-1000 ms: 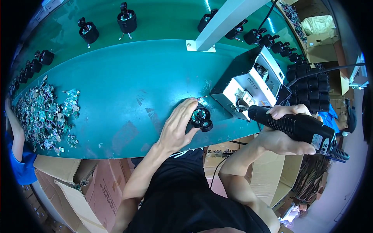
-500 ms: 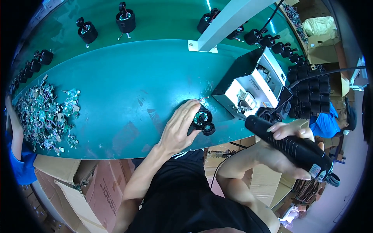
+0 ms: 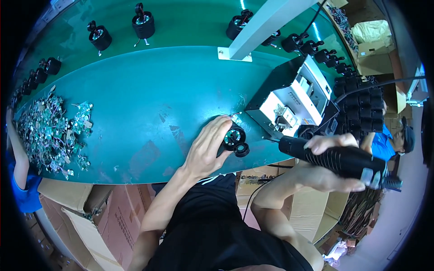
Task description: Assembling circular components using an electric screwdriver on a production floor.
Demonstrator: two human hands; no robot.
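My left hand (image 3: 205, 142) is wrapped round a black cylindrical housing (image 3: 235, 137) on the bench near its front edge. The housing's open end shows a green circuit board, and a small black ring-shaped part (image 3: 242, 149) sticks out at its near side. A short wire end (image 3: 236, 114) lies beyond it. In my right hand (image 3: 332, 162) is a black electric screwdriver (image 3: 346, 165), held almost level in the air. Its thin bit (image 3: 270, 139) points left toward the housing, apart from it; whether a screw sits on the tip is too small to tell.
A screw feeder box (image 3: 296, 101) stands right of the housing, below a metal post (image 3: 257, 31). Loose circuit boards (image 3: 56, 131) are heaped at left. Black housings (image 3: 143, 25) line a green belt (image 3: 190, 27); more are stacked (image 3: 361, 106) at right. Co-workers sit at both sides.
The screwdriver has swung left and levelled, its bit now nearer the housing. Housings on the belt have shifted slightly left. My left hand stays almost still.
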